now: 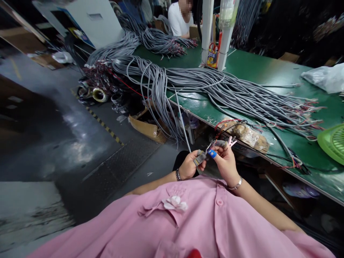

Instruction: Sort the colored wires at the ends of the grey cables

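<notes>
Head view, left hand: the left hand (189, 167), in knitted grey finger covers (199, 159), has its fingers bent and pressed together about the lower end of a single light-grey round cable (184, 129);
Head view, right hand: the right hand (227, 164), with a blue thumb wrap (212, 154), has thumb and forefinger pinching thin red and dark wires (211, 145) at the cable end; exact contact too small to tell;
Cable position: in front of the pink button-front shirt (199, 211), off the near edge of the green-topped workbench (264, 64); its upper part slopes up to the bench edge;
Bench, middle to right: long bundle of grey cables (228, 89), coloured wire ends at right;
Bench, near edge: brown tape-wrapped block (247, 135);
Bench, far right: bright-green slatted plastic item (335, 143);
Bench, far side: person in a white T-shirt (178, 19);
Floor, left: brown cardboard box (146, 128).
</notes>
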Demonstrator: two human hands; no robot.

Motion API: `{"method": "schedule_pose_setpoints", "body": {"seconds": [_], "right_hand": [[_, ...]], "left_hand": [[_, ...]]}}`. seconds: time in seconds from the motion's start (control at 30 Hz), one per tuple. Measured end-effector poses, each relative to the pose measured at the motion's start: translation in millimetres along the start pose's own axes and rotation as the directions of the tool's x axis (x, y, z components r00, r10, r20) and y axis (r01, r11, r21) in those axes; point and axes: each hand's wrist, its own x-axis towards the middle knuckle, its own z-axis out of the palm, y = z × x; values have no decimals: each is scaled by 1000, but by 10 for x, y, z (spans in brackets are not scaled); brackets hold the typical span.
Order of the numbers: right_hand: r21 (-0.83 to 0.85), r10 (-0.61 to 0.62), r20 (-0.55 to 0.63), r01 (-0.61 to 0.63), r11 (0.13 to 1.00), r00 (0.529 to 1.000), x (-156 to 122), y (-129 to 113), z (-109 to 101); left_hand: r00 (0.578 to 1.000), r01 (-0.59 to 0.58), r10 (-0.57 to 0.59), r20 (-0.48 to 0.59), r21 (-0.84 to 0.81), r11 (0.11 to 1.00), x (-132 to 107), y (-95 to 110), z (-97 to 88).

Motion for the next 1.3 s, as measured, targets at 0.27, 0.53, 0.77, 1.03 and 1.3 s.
{"method": "schedule_pose_setpoints", "body": {"seconds": [0.27, 0.53, 0.77, 1.03, 1.3], "right_hand": [[339, 164, 62, -176, 924, 984, -31, -18, -12], [318, 150, 65, -163, 934, 987, -34, -23, -5], [316, 177, 148, -216, 924, 973, -99, -38, -4], [310, 242, 177, -288, 906, 954, -108, -48, -22], [314, 244, 211, -302, 900, 947, -111, -58, -16]], "left_hand": [[997, 69, -67, 32, -92, 993, 42, -9, -52], [987, -157, 153, 54, 57, 986, 53, 244, -52], [992, -103, 104, -75, 19, 994, 132, 362, -16], [999, 38, -45, -14, -327, 944, 90, 365, -32], [979, 61, 46, 198, -501, 863, -33, 488, -117]]}}
